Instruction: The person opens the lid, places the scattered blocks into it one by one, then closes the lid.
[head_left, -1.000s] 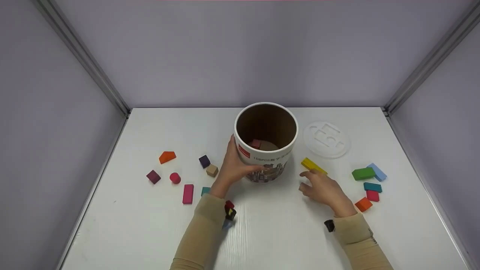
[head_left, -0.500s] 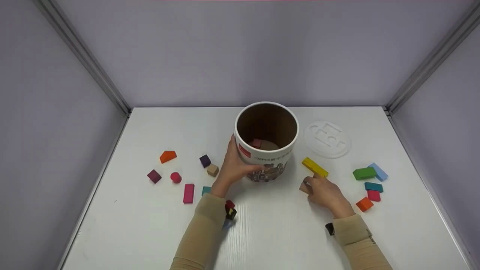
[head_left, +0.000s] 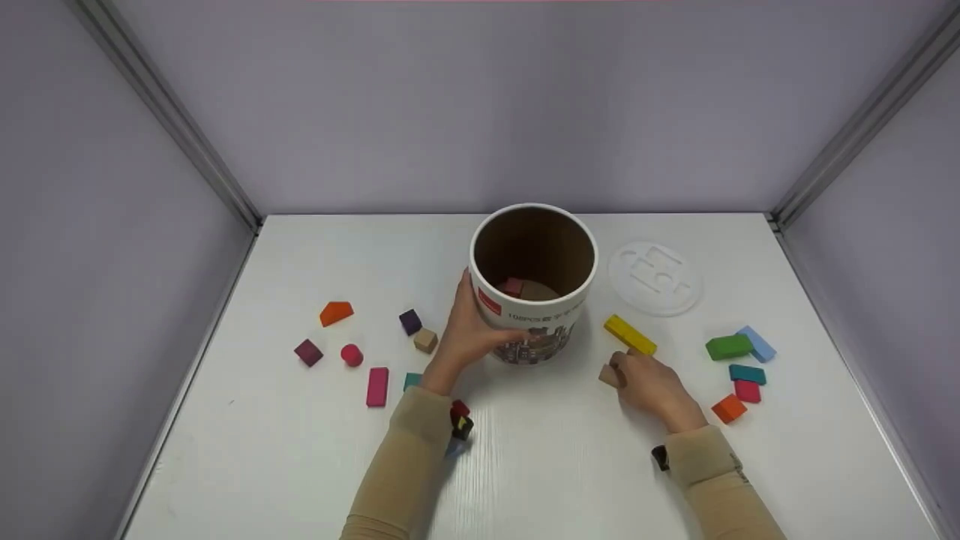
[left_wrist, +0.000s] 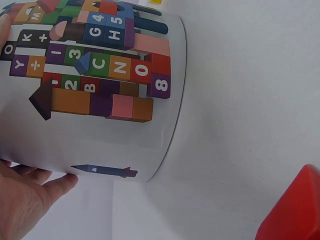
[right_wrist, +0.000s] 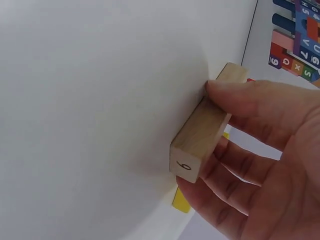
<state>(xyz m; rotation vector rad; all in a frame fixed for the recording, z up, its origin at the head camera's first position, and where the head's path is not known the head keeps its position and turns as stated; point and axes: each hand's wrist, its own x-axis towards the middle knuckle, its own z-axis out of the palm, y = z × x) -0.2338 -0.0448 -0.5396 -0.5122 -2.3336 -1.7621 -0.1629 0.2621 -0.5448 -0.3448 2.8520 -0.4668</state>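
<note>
A tall white printed bucket (head_left: 551,319) stands at the middle of the table, with a pinkish block (head_left: 513,286) visible at its bottom. My left hand (head_left: 471,334) grips its near left side, thumb across the front; the left wrist view shows fingertips (left_wrist: 62,186) against the printed wall. Between thumb and fingers, my right hand (head_left: 654,386) pinches a plain wooden block (right_wrist: 200,130), long and square-ended, marked with a digit like 6 or 9 on one end. Right behind that hand lies a yellow block (head_left: 630,334).
A clear round lid (head_left: 655,277) lies right of the bucket. Green (head_left: 728,347), teal, red and orange blocks lie at the right. Several more, including a magenta block (head_left: 377,387) and an orange one (head_left: 336,313), are scattered at left. My left sleeve partly hides others.
The right hand's fingers, spread beside the yellow block a second ago, have closed on the wooden block. The left hand and bucket stay in place.
</note>
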